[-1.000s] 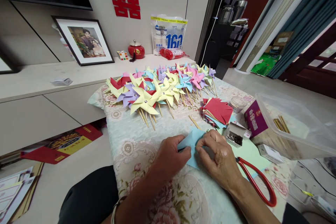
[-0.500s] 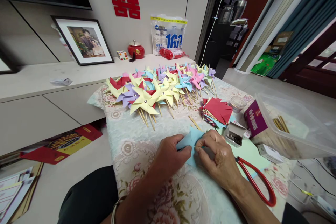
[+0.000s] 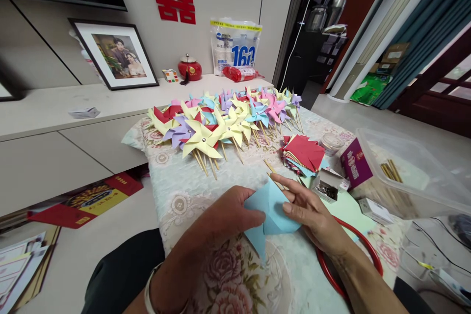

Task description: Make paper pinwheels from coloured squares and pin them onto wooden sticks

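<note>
My left hand [image 3: 241, 210] pinches a light-blue paper pinwheel [image 3: 274, 206] by its left side, the thumb lying over the middle. At its right edge is my right hand [image 3: 311, 211], thumb on the front and fingers stretched along the back. Some flaps of the paper are folded inward, and one point hangs downward. Under my right wrist lie red-handled scissors [image 3: 362, 239], their blades hidden. Just beyond the paper are thin wooden sticks [image 3: 270, 166]. A small open box of metal fasteners [image 3: 327, 189] stands beyond my right hand.
Finished pinwheels [image 3: 204, 141] on sticks crowd the table's far side. Cut paper sheets [image 3: 303, 152] are stacked by a round clear container [image 3: 332, 142]. A clear plastic bin [image 3: 423, 196] with sticks stands at the right, a small white box [image 3: 375, 211] before it.
My right hand has opened from a pinch at the paper's middle and moved to its right edge. The blue paper now faces me more fully, with its folded flaps showing.
</note>
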`<state>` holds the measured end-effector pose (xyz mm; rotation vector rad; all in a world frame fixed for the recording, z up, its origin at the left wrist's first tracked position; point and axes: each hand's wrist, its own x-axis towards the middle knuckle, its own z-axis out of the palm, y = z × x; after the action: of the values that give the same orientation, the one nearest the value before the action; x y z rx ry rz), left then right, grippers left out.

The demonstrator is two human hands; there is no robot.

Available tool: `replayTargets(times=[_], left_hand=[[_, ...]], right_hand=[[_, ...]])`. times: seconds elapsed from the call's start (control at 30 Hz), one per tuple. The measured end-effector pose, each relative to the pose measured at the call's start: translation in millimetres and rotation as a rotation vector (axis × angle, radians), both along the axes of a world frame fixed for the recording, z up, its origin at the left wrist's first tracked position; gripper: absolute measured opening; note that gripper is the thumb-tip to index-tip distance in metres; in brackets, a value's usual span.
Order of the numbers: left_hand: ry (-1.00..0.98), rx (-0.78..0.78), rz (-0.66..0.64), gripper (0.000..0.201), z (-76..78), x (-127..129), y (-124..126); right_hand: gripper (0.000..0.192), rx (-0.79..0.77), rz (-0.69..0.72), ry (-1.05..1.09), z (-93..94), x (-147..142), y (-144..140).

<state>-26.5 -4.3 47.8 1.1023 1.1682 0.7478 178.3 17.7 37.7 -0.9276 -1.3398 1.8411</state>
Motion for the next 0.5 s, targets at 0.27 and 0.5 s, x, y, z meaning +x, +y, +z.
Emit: replayTargets(times=[0.27, 0.5], left_hand=[[0.328, 0.202, -0.103, 0.013, 1.6, 6.2, 4.3], [0.512, 0.355, -0.100, 0.022, 0.6, 13.3, 4.1]], right_hand=[[0.077, 0.209, 0.039, -0.268, 9.1, -6.5, -6.0], [0.083, 0.531, 0.000, -0.642, 5.2, -7.0, -7.3]])
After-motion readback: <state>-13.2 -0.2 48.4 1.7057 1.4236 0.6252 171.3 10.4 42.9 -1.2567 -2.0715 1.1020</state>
